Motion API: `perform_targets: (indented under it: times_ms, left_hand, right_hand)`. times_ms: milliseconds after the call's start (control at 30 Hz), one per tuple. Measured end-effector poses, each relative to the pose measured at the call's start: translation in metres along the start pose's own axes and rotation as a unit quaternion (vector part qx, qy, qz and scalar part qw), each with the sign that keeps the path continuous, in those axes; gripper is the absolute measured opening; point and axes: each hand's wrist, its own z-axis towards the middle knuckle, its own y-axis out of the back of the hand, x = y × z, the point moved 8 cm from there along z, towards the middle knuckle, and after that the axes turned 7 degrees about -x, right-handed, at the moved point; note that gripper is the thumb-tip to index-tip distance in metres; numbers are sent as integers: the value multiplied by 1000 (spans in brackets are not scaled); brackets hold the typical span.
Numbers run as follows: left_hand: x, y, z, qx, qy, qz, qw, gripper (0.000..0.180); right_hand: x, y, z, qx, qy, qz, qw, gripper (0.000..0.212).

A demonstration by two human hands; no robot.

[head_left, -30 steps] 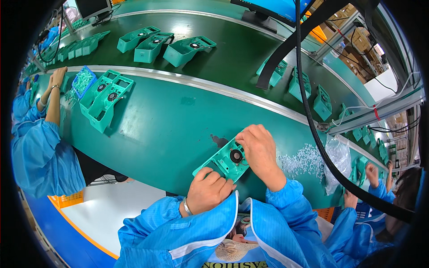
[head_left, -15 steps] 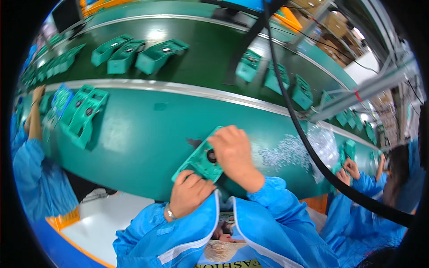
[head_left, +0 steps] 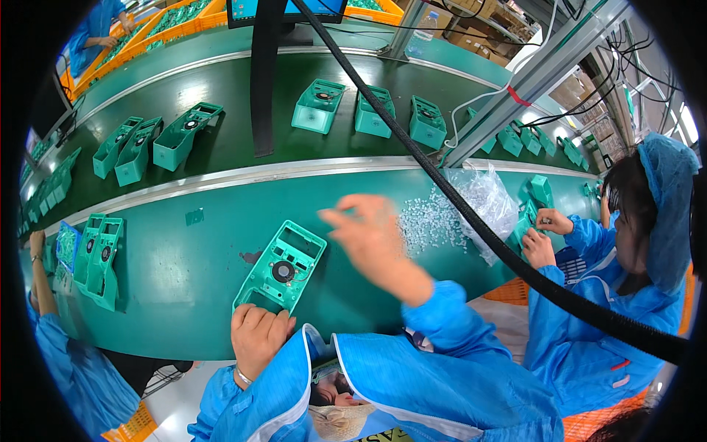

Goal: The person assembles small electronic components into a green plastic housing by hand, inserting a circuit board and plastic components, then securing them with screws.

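In front of me a green plastic housing (head_left: 257,274) lies tilted on the green bench, with a round black speaker (head_left: 283,272) set in its middle. My left hand (head_left: 258,337) grips the near end of this housing, fingers curled over its edge. Off to the right of it, my right hand (head_left: 368,237) is raised above the bench, apart from the housing and smeared by motion; whether its fingers hold anything is unclear. Beside that hand spreads a heap of small clear-whitish plastic pieces (head_left: 431,221).
A clear plastic bag (head_left: 487,199) adjoins the small pieces. More green housings (head_left: 99,258) stand at left, and several line the dark belt (head_left: 228,147) beyond the metal rail. A black cable (head_left: 442,173) crosses the view. Co-workers in blue sit on both sides.
My right hand has left the housing and moved to its right. My left hand still grips the near end. The view has shifted, showing more of the co-worker on the right.
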Motion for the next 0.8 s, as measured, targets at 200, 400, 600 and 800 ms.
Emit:
perform_targets:
  times_ms: [200,400,600,800]
  left_hand:
    - [0,2,0,3,-15,5,1000,19]
    - [0,4,2,13,-7,19,1000,19]
    - [1,6,2,14,2,17,1000,20]
    - [1,10,1,17,15,22,999,21]
  right_hand:
    - [-115,55,-34,37,-77,-110,990,15]
    - [-113,49,-35,43,-35,-93,994,13]
    - [-104,45,-32,58,9,-98,993,11]
    - [-98,37,-28,61,25,-101,993,11]
